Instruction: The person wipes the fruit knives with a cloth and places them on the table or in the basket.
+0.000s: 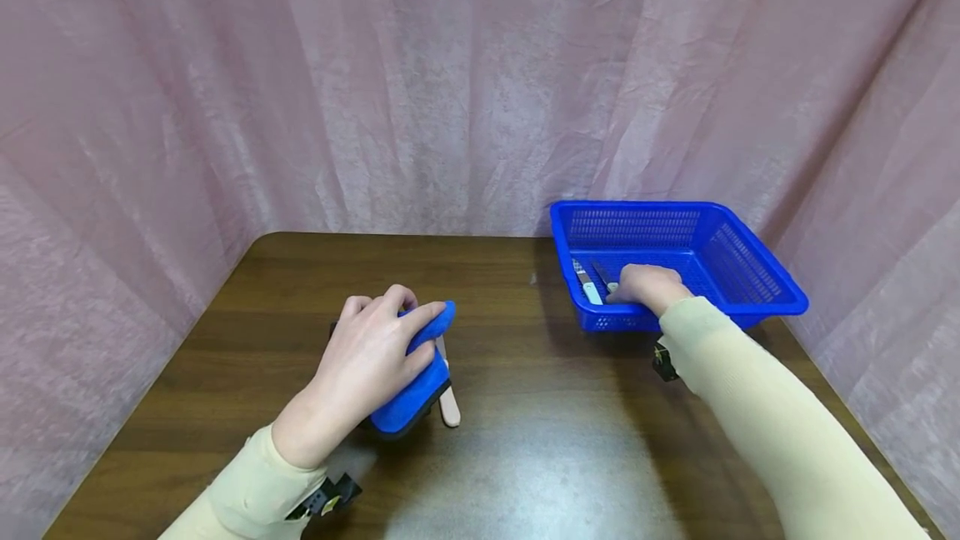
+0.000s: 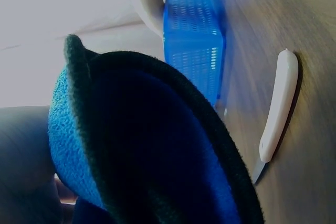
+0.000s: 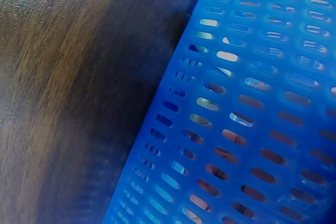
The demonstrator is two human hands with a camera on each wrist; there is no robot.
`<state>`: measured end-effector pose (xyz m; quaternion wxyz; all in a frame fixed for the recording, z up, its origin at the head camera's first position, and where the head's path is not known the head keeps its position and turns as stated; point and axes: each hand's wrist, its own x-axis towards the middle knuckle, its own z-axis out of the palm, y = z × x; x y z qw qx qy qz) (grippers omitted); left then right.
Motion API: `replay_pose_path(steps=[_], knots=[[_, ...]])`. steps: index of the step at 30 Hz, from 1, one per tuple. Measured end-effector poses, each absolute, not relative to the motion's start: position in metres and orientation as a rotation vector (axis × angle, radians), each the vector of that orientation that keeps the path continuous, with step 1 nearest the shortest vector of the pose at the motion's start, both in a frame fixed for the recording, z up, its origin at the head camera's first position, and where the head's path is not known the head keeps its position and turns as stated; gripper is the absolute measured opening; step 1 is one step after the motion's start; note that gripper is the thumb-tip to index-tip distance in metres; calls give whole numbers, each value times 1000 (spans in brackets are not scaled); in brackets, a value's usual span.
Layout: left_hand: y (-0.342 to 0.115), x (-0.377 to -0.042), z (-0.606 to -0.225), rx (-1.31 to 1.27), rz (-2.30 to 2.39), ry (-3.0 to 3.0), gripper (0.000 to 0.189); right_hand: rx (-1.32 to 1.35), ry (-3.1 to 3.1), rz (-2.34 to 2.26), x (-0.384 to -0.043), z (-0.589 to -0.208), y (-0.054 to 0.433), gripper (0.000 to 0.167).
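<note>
My left hand [image 1: 367, 357] grips a blue fabric pouch [image 1: 412, 398] with black edging, fingers over its top. In the left wrist view the pouch's dark opening faces the camera, its inside too dark to make out. Right beside it on the table lies a knife [image 2: 278, 111] with a pale handle, its blade partly hidden by the pouch. My right hand [image 1: 648, 286] reaches down into the blue basket [image 1: 765, 282], curled at the handle of a slim knife [image 1: 602, 273] with a dark blade; its fingertips are hidden. Left of that, another knife [image 1: 588, 286] with a pale blue handle lies in the basket.
The basket stands at the table's back right, with perforated walls and a raised rim. Brown wooden table [image 1: 510, 457] surrounds both hands. Pink curtains [image 1: 450, 90] hang behind the table and at its sides.
</note>
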<state>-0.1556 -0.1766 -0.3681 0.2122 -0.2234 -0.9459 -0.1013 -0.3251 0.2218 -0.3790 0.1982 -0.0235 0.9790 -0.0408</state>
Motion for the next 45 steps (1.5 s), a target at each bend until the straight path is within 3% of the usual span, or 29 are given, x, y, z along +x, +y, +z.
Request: replay_pose_path(steps=[12, 19, 26, 45], knots=[[-175, -156, -372, -640, -263, -2617, 43, -2, 2823, -127, -323, -375, 228, 47], [-180, -156, -371, -609, -300, -2622, 42, -100, 2949, -194, -316, -362, 227, 47], [-184, -156, -372, -592, -292, -2636, 44, -182, 3007, -214, -304, -358, 220, 60], [-199, -154, -377, -535, -278, -2670, 44, -722, 3381, -381, -270, -359, 188, 53]])
